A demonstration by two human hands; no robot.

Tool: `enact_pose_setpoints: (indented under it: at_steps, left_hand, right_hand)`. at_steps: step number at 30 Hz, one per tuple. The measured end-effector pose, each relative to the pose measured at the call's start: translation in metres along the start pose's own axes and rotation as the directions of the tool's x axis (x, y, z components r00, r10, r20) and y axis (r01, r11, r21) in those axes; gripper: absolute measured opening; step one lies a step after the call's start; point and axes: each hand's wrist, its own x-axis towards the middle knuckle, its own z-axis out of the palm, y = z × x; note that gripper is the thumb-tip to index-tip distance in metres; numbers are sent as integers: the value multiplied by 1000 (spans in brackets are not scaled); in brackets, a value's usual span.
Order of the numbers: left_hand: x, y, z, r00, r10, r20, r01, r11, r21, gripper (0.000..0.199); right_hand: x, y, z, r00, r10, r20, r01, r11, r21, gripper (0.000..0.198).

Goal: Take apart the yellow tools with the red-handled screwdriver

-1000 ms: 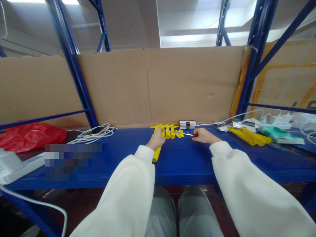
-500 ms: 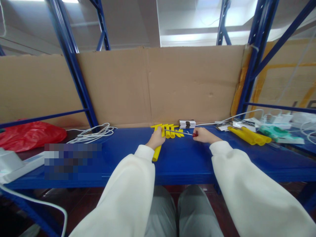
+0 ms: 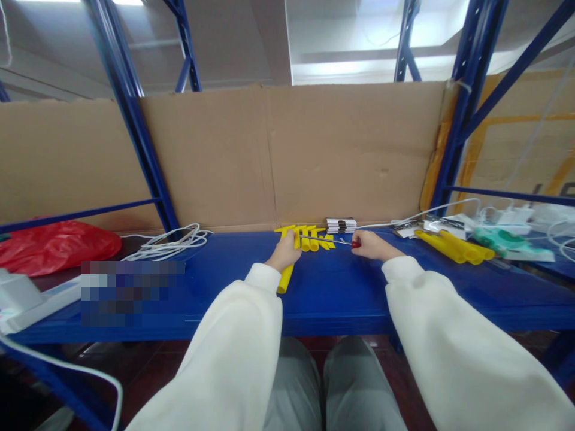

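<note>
My left hand (image 3: 284, 251) is closed round a yellow plastic tube (image 3: 286, 280), whose near end sticks out below the fingers. My right hand (image 3: 367, 245) grips the red handle of a screwdriver (image 3: 332, 240). The long metal shaft runs level to the left, and its tip meets the yellow piece by my left fingers. What the tip touches there is too small to make out. Right behind the shaft lie several more yellow plastic parts (image 3: 309, 242). A small stack of white and black pieces (image 3: 340, 225) sits just beyond them, against the cardboard.
Yellow tubes (image 3: 453, 246) lie on the blue shelf (image 3: 336, 299) at the right, beside a green and white packet (image 3: 505, 240). Coiled white cable (image 3: 173, 244), a red bag (image 3: 58, 244) and a white power strip (image 3: 40, 308) are at the left. A cardboard sheet (image 3: 287, 155) stands behind.
</note>
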Motion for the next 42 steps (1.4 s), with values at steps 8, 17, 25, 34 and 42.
enact_pose_setpoints:
  at_steps: [8,17,25,34,42]
  left_hand:
    - [0,0,-1,1000,-2,-3,2,1000,0,33]
    - [-2,2,-2,1000,-8,-5,8,1000,11,30]
    - [-5,6,-4,1000,-6,-2,6,1000,31,30]
    - [-4,5,-3,1000,-23,8,22,999,43,28]
    - [-5,3,-1,1000,-1,-3,1,1000,10,27]
  right_hand:
    - [3,3,3,999,-29,-29,30,999,26,11]
    - [1,1,4,1000,9,-26,-10,1000,-10,18]
    - [-1,-4,-3,1000,6,-8,-6,998,-64,10]
    - [-2,-6,-3,998,16,66,-13,998,-56,12]
    - [-4,-7,-2,995,72,70,-70,997,-26,11]
